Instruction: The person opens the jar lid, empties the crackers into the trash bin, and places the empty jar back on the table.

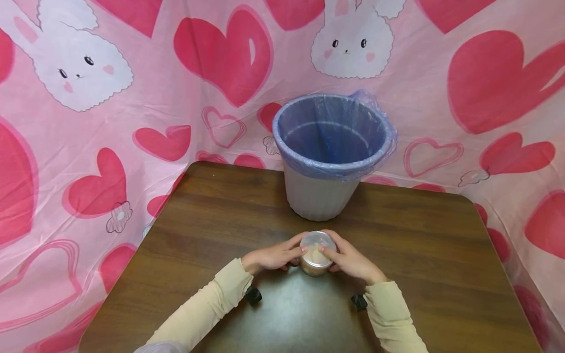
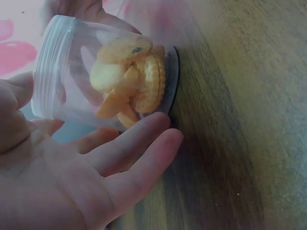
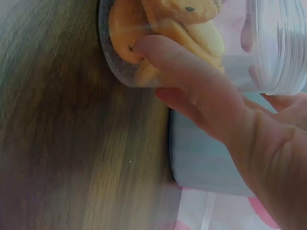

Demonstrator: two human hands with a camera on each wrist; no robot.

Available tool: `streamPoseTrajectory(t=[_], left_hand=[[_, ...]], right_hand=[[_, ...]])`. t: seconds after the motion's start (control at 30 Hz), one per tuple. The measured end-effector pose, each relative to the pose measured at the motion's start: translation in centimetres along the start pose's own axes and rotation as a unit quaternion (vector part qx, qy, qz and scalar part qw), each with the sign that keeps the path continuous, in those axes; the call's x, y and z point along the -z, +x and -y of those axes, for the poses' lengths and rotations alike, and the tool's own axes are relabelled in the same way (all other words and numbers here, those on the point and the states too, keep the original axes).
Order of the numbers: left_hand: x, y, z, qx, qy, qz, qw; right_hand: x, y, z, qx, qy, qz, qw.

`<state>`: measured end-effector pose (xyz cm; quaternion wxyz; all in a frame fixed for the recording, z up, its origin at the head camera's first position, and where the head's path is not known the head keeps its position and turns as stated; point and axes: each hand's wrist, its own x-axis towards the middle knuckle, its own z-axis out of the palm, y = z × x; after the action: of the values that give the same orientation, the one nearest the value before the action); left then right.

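Note:
A clear round jar [image 1: 315,271] with a translucent screw lid [image 1: 319,238] stands upright on the table, held between both hands. Several golden cookies [image 2: 127,72] lie in it, some round, one with a ridged edge. My left hand [image 1: 277,255] grips the jar's left side, its thumb at the lid and its fingers along the wall. On the opposite side my right hand [image 1: 353,260] holds the jar, thumb over the lid's rim. In the right wrist view one right finger [image 3: 192,72] lies along the jar wall near the base.
A pale waste bin [image 1: 315,196] lined with a bluish plastic bag [image 1: 381,120] stands behind the jar, at the back of the brown wooden table [image 1: 212,206]. Pink cloth [image 1: 185,88] with hearts and rabbits hangs around the table. Small black devices [image 1: 253,296] sit by both wrists.

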<state>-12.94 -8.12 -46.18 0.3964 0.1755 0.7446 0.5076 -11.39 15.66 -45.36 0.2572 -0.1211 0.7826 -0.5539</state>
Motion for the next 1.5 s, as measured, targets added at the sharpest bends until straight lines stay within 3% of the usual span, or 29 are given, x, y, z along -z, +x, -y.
streamPoseTrajectory(t=[0.9,1.1,1.3,1.5], left_hand=[[-0.1,-0.6,-0.2,-0.009,0.012,0.003,0.9999],[0.0,-0.7,-0.1,-0.010,0.010,0.006,0.9999],[0.1,-0.8,0.1,-0.017,0.003,-0.013,0.9998],[0.0,-0.6,0.2,-0.054,0.028,-0.035,0.9975]], right_hand=[[-0.6,-0.6,-0.1,0.003,0.003,-0.020,1.000],[-1.2,-0.6,-0.1,0.003,-0.010,-0.049,0.999],[-1.4,-0.3,-0.3,0.033,-0.062,-0.086,0.994],[-1.7,-0.4,-0.6,0.044,-0.074,-0.111,0.990]])
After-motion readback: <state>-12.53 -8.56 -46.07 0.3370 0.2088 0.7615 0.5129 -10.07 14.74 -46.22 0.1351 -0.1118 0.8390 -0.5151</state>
